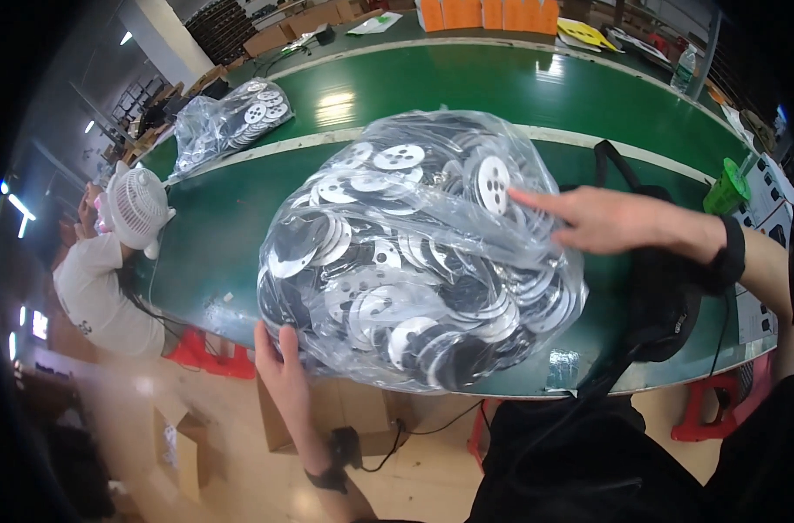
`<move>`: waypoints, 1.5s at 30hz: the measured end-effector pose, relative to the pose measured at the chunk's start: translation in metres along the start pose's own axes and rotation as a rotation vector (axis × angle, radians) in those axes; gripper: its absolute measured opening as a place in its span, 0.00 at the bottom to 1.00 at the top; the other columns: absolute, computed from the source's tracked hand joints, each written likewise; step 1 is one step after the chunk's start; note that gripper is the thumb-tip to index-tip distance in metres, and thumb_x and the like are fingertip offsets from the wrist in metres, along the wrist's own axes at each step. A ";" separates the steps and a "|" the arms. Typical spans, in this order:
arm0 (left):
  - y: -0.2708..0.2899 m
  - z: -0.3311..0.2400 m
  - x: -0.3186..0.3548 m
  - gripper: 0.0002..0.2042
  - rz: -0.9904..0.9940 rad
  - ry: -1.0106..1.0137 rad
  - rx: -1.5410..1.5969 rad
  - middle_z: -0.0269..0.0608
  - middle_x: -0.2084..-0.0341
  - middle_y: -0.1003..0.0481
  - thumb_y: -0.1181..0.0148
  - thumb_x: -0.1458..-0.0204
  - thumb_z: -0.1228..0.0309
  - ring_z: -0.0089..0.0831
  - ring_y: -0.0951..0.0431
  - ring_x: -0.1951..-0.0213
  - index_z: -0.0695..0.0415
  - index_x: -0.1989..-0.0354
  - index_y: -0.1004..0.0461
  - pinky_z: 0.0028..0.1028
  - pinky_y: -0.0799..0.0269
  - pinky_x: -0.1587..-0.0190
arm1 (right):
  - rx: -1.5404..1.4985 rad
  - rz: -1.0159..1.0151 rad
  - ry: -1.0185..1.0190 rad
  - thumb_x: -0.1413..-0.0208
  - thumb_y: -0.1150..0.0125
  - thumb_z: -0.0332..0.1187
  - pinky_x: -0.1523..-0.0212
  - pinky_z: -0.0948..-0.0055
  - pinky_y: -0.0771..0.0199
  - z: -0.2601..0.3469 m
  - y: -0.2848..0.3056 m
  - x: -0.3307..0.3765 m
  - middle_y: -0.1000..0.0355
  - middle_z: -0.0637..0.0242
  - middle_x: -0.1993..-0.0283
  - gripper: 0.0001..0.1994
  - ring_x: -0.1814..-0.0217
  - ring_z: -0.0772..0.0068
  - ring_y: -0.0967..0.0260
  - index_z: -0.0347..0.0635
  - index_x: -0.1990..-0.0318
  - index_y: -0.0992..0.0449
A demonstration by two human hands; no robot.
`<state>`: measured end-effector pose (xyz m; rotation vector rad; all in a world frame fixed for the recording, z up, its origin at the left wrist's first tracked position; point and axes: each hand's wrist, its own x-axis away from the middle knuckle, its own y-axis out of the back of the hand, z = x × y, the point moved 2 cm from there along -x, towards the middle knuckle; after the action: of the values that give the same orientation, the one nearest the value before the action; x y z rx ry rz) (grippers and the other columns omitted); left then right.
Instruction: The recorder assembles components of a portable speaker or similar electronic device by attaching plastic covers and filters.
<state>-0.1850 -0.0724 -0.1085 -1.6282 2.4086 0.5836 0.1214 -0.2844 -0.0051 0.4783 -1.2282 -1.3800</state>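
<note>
The large clear bag point(414, 261), full of round white and dark discs with holes, sits on the green table point(214, 244) along its near edge. The person's left hand point(282, 375) is at the bag's lower left edge, thumb apart from the fingers; whether it grips the film cannot be told. The right hand point(602, 218) reaches in from the bag's right, forefinger extended to a white disc point(494, 185); its grip is also unclear. Beyond the bag to the left lies a smaller disc-filled bag point(231, 122); right of it stands a green cup point(726, 189).
</note>
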 end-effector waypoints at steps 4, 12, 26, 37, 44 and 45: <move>0.004 -0.004 0.026 0.23 -0.017 0.148 0.318 0.42 0.57 0.31 0.62 0.40 0.60 0.28 0.33 0.55 0.71 0.49 0.38 0.25 0.41 0.51 | 0.345 -0.207 -0.034 0.49 0.47 0.34 0.63 0.60 0.30 0.037 0.024 0.007 0.30 0.46 0.71 0.19 0.69 0.51 0.30 0.39 0.50 0.36; 0.031 0.021 0.025 0.19 0.039 0.209 0.533 0.46 0.53 0.33 0.58 0.43 0.68 0.30 0.32 0.52 0.69 0.47 0.39 0.26 0.38 0.49 | 0.390 -0.467 0.529 0.53 0.40 0.44 0.65 0.62 0.31 0.116 -0.039 -0.027 0.31 0.51 0.71 0.22 0.69 0.53 0.31 0.32 0.60 0.33; -0.008 -0.017 0.080 0.26 -0.064 -0.025 -0.184 0.42 0.60 0.32 0.35 0.65 0.80 0.32 0.31 0.57 0.63 0.53 0.36 0.27 0.34 0.59 | -0.619 -0.203 0.338 0.45 0.48 0.42 0.90 0.88 0.62 0.112 0.073 0.039 0.50 0.82 0.90 0.17 0.92 0.93 0.60 0.44 0.82 0.37; -0.012 -0.017 0.088 0.13 -0.023 -0.077 -0.422 0.43 0.75 0.33 0.36 0.63 0.78 0.33 0.31 0.76 0.64 0.69 0.35 0.28 0.35 0.73 | -1.091 -0.183 0.474 0.42 0.53 0.37 0.87 0.87 0.54 0.136 0.092 0.016 0.52 0.84 0.90 0.14 0.90 0.92 0.58 0.45 0.79 0.34; 0.006 -0.021 0.061 0.04 0.170 -0.045 -0.046 0.38 0.81 0.33 0.43 0.56 0.81 0.26 0.31 0.78 0.65 0.77 0.33 0.24 0.37 0.75 | -1.081 0.041 0.631 0.49 0.54 0.27 0.75 0.81 0.48 0.156 0.118 0.042 0.49 0.75 0.87 0.12 0.82 0.80 0.53 0.43 0.84 0.40; 0.014 -0.029 0.050 0.04 0.157 -0.066 0.070 0.36 0.81 0.32 0.45 0.55 0.82 0.23 0.32 0.78 0.65 0.78 0.33 0.22 0.38 0.74 | -1.079 -0.197 0.560 0.50 0.55 0.26 0.76 0.82 0.48 0.157 0.121 0.047 0.49 0.76 0.87 0.12 0.82 0.81 0.53 0.43 0.84 0.40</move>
<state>-0.2151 -0.1221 -0.0970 -1.3797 2.4937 0.5613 0.0326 -0.2394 0.1727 0.1761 0.0920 -1.6906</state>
